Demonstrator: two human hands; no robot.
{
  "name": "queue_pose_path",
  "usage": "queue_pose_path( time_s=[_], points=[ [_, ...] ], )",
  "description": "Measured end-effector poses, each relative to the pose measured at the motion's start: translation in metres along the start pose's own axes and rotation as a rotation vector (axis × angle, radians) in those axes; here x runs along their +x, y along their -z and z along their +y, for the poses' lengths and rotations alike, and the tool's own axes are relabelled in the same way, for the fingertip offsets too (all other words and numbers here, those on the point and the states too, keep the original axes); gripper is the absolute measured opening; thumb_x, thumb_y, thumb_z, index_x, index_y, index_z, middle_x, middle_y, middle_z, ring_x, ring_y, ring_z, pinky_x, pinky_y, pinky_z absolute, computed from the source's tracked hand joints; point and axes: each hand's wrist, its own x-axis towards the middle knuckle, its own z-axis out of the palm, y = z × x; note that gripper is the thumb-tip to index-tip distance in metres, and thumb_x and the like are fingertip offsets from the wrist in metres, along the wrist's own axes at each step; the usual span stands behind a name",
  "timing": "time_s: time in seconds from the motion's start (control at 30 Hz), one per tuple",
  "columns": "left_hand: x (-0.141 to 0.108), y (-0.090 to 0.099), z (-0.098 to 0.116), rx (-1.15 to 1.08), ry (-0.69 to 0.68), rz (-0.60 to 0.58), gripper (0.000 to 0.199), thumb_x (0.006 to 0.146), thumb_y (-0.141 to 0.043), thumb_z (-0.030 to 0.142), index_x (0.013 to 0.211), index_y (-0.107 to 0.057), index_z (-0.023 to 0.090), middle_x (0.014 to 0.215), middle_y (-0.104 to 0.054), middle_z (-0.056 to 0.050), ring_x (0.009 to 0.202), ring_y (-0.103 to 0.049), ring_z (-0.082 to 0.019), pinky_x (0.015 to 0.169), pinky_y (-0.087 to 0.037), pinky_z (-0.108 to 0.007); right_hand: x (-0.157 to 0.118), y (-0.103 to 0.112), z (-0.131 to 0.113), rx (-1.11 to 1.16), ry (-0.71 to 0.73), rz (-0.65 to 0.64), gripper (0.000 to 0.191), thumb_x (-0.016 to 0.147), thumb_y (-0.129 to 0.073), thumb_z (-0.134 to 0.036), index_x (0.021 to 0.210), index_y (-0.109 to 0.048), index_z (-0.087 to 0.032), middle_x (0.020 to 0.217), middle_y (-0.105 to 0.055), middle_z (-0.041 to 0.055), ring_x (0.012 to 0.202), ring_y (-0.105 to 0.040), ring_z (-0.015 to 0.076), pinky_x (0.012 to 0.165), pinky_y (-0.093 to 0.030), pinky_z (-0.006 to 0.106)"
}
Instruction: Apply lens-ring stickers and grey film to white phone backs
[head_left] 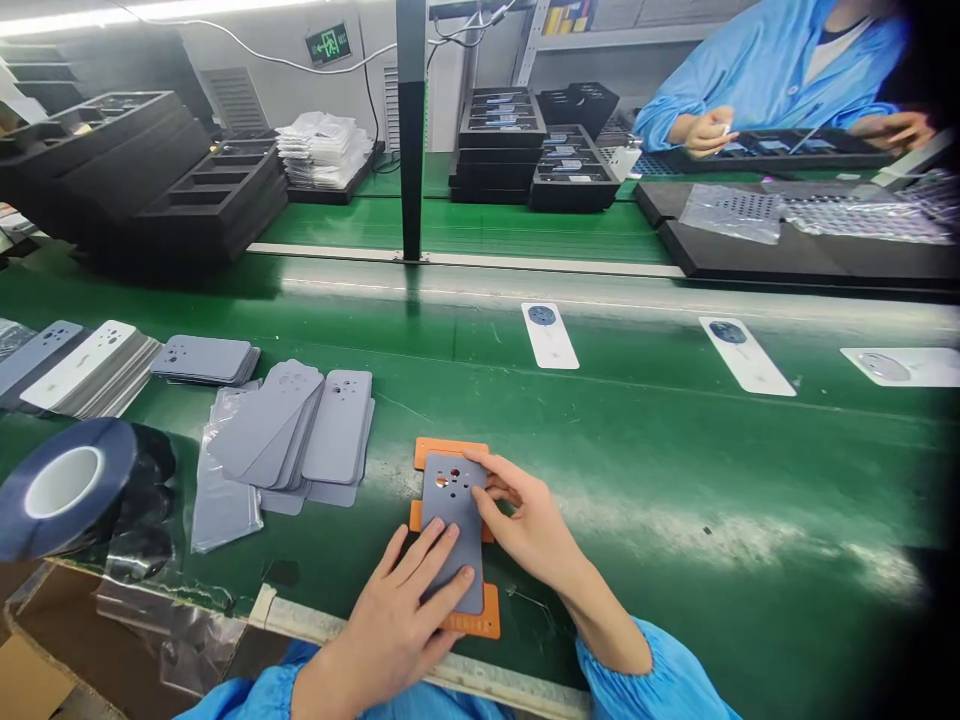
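Observation:
A grey phone back panel (457,520) with several holes near its top lies on an orange fixture (480,612) close to the table's front edge. My left hand (401,600) rests on the panel's lower half, fingers spread. At the upper right edge of the panel is my right hand (525,510), its fingertips touching the panel and its fingers apart. Stacks of similar grey panels (337,425) lie left of the fixture, some fanned out over plastic bags (225,510).
A blue tape roll (116,480) sits at the left edge. White cards (551,345) lie on the green surface (637,440) beyond my hands. Black trays (210,195) stand at the back, beside a dark post (410,130). Another person (780,75) works at back right.

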Motion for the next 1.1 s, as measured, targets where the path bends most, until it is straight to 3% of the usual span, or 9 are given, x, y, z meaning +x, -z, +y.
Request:
queue_pose_path(
  time_s=[0.17, 0.3, 0.47, 0.6, 0.7, 0.83, 0.97, 1.1],
  points=[
    [0.002, 0.003, -0.002, -0.021, -0.007, -0.059, 0.065, 0.088, -0.076, 0.021, 0.147, -0.05, 0.017, 0.164, -0.035, -0.023, 0.153, -0.031, -0.04, 0.116, -0.036, -0.066, 0.001, 0.004, -0.005, -0.21, 0.131, -0.002, 0.036, 0.094, -0.052, -0.016, 0.126, -0.067, -0.026, 0.107, -0.074, 0.005, 0.084, -0.069, 0.0161, 0.078, -0.061, 0.031],
    [0.001, 0.005, -0.004, -0.043, -0.008, -0.105, 0.066, 0.088, -0.078, 0.023, 0.148, -0.049, 0.018, 0.165, -0.032, -0.022, 0.153, -0.029, -0.04, 0.117, -0.037, -0.065, 0.003, 0.002, -0.001, -0.444, 0.258, 0.037, 0.036, 0.096, -0.052, -0.018, 0.129, -0.064, -0.024, 0.125, -0.067, 0.0116, 0.113, -0.067, 0.0241, 0.095, -0.059, 0.041],
    [0.0, 0.006, -0.005, -0.067, -0.001, -0.093, 0.056, 0.095, -0.072, 0.035, 0.145, -0.054, 0.019, 0.164, -0.036, -0.021, 0.153, -0.03, -0.039, 0.116, -0.038, -0.063, 0.004, -0.007, 0.012, -0.823, 0.328, 0.066, 0.04, 0.098, -0.051, -0.024, 0.136, -0.06, -0.014, 0.153, -0.05, 0.0224, 0.141, -0.048, 0.0374, 0.11, -0.048, 0.06],
    [0.001, 0.005, -0.006, -0.063, -0.002, -0.044, 0.056, 0.098, -0.067, 0.041, 0.148, -0.052, 0.02, 0.164, -0.038, -0.02, 0.154, -0.03, -0.037, 0.119, -0.036, -0.06, -0.007, -0.019, 0.01, -0.988, 0.371, -0.058, 0.047, 0.105, -0.038, -0.022, 0.151, -0.047, -0.015, 0.162, -0.043, 0.0172, 0.149, -0.041, 0.0323, 0.117, -0.04, 0.06],
    [0.001, 0.002, -0.006, -0.079, -0.01, -0.016, 0.057, 0.098, -0.067, 0.042, 0.148, -0.051, 0.02, 0.161, -0.042, -0.02, 0.153, -0.032, -0.036, 0.12, -0.034, -0.058, -0.017, -0.029, 0.007, -1.054, 0.401, -0.139, 0.055, 0.106, -0.042, -0.034, 0.158, -0.039, -0.016, 0.166, -0.038, 0.0145, 0.152, -0.036, 0.0332, 0.117, -0.038, 0.06],
    [0.001, 0.001, -0.005, -0.105, 0.006, -0.008, 0.043, 0.097, -0.067, 0.041, 0.134, -0.063, 0.02, 0.161, -0.043, -0.018, 0.154, -0.03, -0.036, 0.122, -0.031, -0.057, -0.022, -0.039, 0.008, -1.066, 0.356, -0.147, 0.071, 0.1, -0.051, -0.055, 0.159, -0.039, -0.018, 0.166, -0.035, 0.0151, 0.151, -0.036, 0.0402, 0.117, -0.033, 0.067],
    [0.003, 0.004, -0.004, -0.119, 0.026, -0.024, 0.041, 0.098, -0.067, 0.035, 0.136, -0.062, 0.019, 0.161, -0.044, -0.017, 0.153, -0.033, -0.035, 0.122, -0.033, -0.056, -0.02, -0.039, 0.004, -0.995, 0.274, -0.178, 0.066, 0.101, -0.05, -0.051, 0.16, -0.039, -0.022, 0.166, -0.035, 0.0129, 0.152, -0.035, 0.0399, 0.117, -0.031, 0.07],
    [0.005, 0.009, -0.005, -0.212, 0.058, -0.01, 0.064, 0.09, -0.073, 0.033, 0.148, -0.051, 0.019, 0.159, -0.046, -0.019, 0.15, -0.04, -0.036, 0.119, -0.036, -0.059, -0.026, -0.027, 0.001, -0.881, 0.236, -0.115, 0.058, 0.105, -0.045, -0.042, 0.159, -0.037, -0.025, 0.163, -0.043, 0.0124, 0.15, -0.041, 0.0339, 0.121, -0.026, 0.068]
  ],
)
